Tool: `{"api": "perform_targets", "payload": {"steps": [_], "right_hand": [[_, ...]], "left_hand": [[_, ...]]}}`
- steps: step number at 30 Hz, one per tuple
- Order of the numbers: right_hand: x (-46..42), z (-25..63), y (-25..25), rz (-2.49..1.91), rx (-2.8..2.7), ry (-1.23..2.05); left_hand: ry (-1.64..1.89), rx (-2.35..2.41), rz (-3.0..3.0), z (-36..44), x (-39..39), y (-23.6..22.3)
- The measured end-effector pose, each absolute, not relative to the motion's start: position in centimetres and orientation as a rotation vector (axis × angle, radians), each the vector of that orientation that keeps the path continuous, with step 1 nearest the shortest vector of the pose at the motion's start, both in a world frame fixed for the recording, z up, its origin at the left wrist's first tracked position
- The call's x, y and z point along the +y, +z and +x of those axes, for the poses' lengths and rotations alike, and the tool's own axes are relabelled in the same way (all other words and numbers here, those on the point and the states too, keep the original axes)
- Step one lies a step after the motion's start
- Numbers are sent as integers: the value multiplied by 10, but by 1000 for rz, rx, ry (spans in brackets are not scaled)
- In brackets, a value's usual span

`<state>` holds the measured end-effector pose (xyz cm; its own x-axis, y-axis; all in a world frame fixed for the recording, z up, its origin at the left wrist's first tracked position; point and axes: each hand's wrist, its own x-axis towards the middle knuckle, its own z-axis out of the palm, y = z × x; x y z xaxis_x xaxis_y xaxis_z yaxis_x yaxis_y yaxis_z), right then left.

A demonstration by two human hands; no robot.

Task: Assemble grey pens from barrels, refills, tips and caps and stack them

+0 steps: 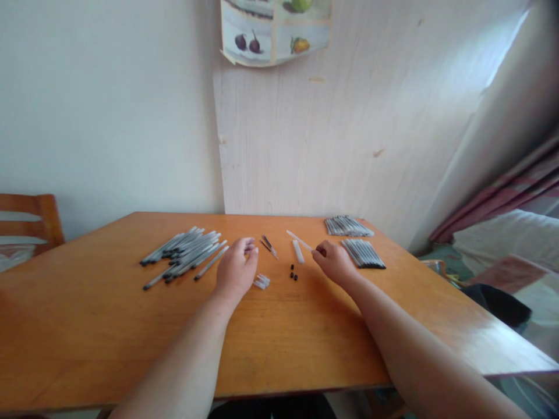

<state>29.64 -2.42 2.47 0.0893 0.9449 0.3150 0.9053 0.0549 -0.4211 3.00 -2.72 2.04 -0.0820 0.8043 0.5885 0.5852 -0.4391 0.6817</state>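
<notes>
We pinch one end of a slim translucent tube between the thumb and fingers of our right hand. The tube slants away from the fingertips, toward the far left, above the middle of the orange-brown wooden table. The remaining fingers of this hand are curled in.

Just beside the tube, on its near side, we see translucent barrels lying close together; we cannot tell their exact number. Nearer to us sit three small black plugs. To the left of the barrels lie thin dark refills with pale ends, slanting across the wood.

Our left hand is over the table, its fingers gently curved and the thumb held apart from them. Just to its right, small clear pieces lie in a cluster, partly hidden by the hand.

Farther left, a loose pile of grey pens with black ends spreads out, several crossing one another. On the right, beyond our right hand, a neat row of pens lies side by side, and behind it is another batch of pens.

Beyond the table, a sheet of fruit pictures hangs on the pale wall. A wooden chair stands at the far left.
</notes>
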Motion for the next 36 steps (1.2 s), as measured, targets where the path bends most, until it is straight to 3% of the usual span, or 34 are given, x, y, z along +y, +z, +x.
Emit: {"api": "perform_targets", "payload": {"steps": [9, 17, 24, 36], "right_hand": [[-48, 259, 41, -1414, -2092, 322], [-42, 245, 56, -1342, -2038, 522], [4, 231, 67, -1640, -2055, 486], [75, 177, 42, -1967, -2258, 273]], "left_hand": [[1093, 1427, 2645, 51, -51, 28], [1114, 1548, 2607, 41, -45, 28], [1360, 2007, 2157, 22, -30, 29], [1383, 2129, 1953, 20, -24, 28]]}}
